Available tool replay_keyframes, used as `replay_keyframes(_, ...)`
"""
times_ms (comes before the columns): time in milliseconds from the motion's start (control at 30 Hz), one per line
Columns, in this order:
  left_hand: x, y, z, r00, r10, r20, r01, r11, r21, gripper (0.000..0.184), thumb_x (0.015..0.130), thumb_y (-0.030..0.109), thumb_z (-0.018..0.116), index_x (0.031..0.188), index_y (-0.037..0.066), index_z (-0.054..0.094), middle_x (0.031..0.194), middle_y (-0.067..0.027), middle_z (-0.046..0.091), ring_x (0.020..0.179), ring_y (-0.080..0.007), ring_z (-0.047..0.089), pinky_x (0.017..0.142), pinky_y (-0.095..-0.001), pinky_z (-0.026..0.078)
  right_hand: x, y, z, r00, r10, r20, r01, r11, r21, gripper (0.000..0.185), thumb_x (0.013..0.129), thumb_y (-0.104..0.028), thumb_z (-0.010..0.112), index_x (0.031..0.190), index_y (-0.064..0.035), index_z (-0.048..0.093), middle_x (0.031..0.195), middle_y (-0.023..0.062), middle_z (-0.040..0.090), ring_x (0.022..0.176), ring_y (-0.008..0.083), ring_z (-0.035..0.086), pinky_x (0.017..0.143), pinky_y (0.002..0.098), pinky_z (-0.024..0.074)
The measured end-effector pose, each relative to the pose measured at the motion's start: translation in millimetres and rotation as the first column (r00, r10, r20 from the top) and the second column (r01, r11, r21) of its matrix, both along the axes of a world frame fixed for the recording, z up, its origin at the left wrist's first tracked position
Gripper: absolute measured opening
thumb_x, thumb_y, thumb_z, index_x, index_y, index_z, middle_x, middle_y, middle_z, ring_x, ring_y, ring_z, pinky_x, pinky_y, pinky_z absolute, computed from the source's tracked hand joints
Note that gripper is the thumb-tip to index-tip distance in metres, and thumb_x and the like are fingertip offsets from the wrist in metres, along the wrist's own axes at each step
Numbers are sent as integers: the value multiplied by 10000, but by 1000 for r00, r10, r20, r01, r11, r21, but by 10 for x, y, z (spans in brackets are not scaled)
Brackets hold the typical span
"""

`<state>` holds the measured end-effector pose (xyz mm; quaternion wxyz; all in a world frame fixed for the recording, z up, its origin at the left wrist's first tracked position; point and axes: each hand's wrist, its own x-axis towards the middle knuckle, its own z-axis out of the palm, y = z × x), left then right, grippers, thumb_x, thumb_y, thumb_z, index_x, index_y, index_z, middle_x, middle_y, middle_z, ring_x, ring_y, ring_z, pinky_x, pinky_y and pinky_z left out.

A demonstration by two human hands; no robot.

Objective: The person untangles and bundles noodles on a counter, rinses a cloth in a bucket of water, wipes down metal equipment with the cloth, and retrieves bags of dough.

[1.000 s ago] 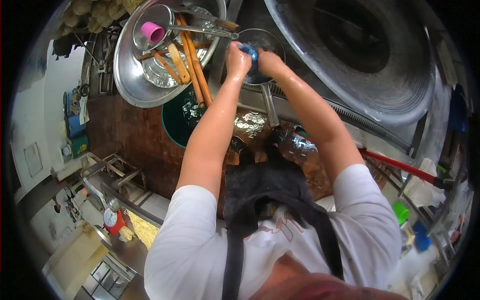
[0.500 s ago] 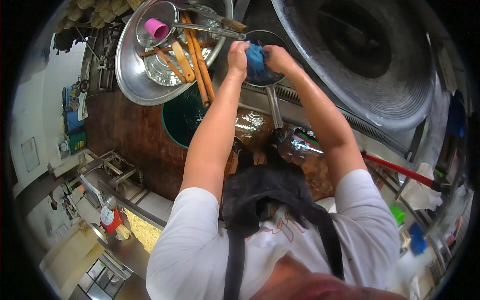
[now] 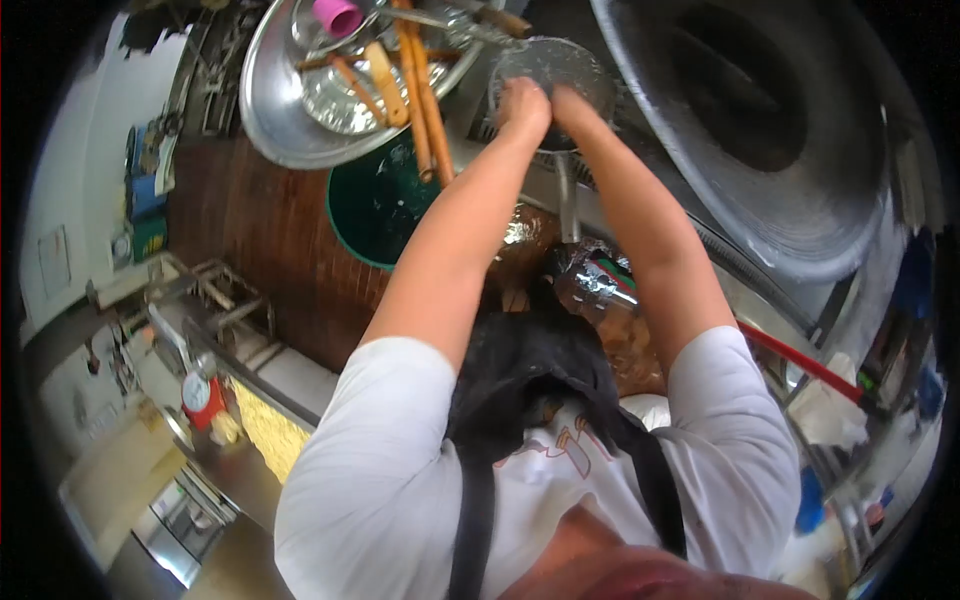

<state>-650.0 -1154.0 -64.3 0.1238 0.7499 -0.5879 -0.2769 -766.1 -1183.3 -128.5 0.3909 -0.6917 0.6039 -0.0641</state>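
Both my hands are down inside a round metal pan (image 3: 565, 60) with a long handle (image 3: 567, 195), and the water in it looks stirred up. My left hand (image 3: 524, 108) has its fingers curled in, and whatever they hold is hidden. Close beside it, my right hand (image 3: 572, 108) dips into the pan with its fingers out of sight. No blue cloth shows at this moment. Left of the pan is a big metal basin (image 3: 262, 115) holding a pink cup (image 3: 338, 17), long wooden sticks (image 3: 418, 95) and a wooden paddle (image 3: 386, 85).
A very large wok (image 3: 835, 215) stands to the right of the pan. Below the basin is a green tub (image 3: 375, 205) of water. The brown floor (image 3: 260, 240) is wet near my feet. A red pole (image 3: 800, 358) lies at the right.
My hands held a scrunched blue cloth above the pan; now they are lower, inside it, and the cloth is out of sight. The view has shifted slightly.
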Motion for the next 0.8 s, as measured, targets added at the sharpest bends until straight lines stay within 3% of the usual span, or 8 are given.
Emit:
replay_keyframes(67, -38, -15, 7, 997, -22, 70, 13, 992, 123, 312, 927, 157, 492, 1101, -5, 694, 1199, -268, 637, 1100, -419, 631, 922, -488, 520, -62, 30, -64, 962, 222, -158, -234, 971, -57, 371, 846, -279, 640, 1114, -28, 690, 1224, 236, 640, 1114, 387, 629, 940, 456, 496)
replay_keyframes(100, -91, 29, 1, 964, 224, -140, -220, 974, 50, 300, 896, 183, 560, 1084, 1, 705, 1170, -236, 663, 1117, -387, 634, 928, -465, 519, -73, 21, -70, 918, 314, -244, -341, 937, -78, 404, 825, -321, 672, 1115, -40, 700, 1221, 233, 644, 1114, 383, 630, 936, 447, 499)
replay_keyframes(200, -45, -71, 226, 989, -138, 51, 131, 984, 117, 264, 863, 180, 604, 1049, 32, 720, 1110, -224, 686, 1093, -361, 652, 909, -446, 527, -92, -97, -44, 976, 194, -103, -181, 976, 120, 381, 818, -272, 688, 1136, -62, 690, 1161, 215, 679, 1078, 364, 650, 905, 449, 503)
replay_keyframes(300, 91, -61, 427, 897, -285, -337, 222, 951, -215, 141, 854, 122, 632, 954, 52, 702, 926, -164, 710, 856, -284, 681, 802, -359, 530, -278, 174, 661, 961, 159, 228, -61, 922, -383, 339, 843, -231, 701, 1127, -48, 680, 1036, 189, 718, 967, 323, 679, 861, 428, 508)
replay_keyframes(433, 272, 66, 727, 594, -131, -794, -219, 923, -316, 198, 958, 236, 624, 957, 40, 645, 849, -13, 637, 810, -146, 582, 769, -320, 481, -515, 260, 1327, 887, 26, 461, -32, 999, 4, 289, 930, -279, 676, 1109, -53, 686, 900, 78, 716, 829, 137, 611, 792, 342, 500)
replay_keyframes(533, 175, 69, 408, 739, 15, -674, -239, 941, -241, 290, 954, 308, 635, 958, 18, 628, 841, -62, 645, 799, -151, 566, 770, -341, 477, -233, 343, 1522, 541, -326, 776, 285, 938, 195, 322, 933, -306, 678, 1122, -45, 688, 884, 35, 708, 827, 100, 574, 775, 329, 499)
replay_keyframes(667, 243, 41, 441, 980, -169, 108, 186, 966, -179, 324, 924, 310, 614, 887, -9, 655, 891, -246, 673, 906, -372, 653, 825, -479, 507, -84, 235, 1270, 975, -208, 80, 223, 930, -291, 325, 969, -308, 569, 1053, -21, 696, 1034, 211, 704, 975, 331, 684, 881, 408, 506)
replay_keyframes(800, 165, -20, 320, 978, -134, 159, 176, 940, -291, 344, 954, 249, 442, 957, -6, 673, 1033, -281, 655, 971, -455, 645, 856, -523, 521, -79, 84, 534, 992, -124, -40, 120, 989, -90, 356, 974, -285, 513, 1146, -16, 671, 1170, 235, 658, 1104, 403, 629, 929, 458, 488)
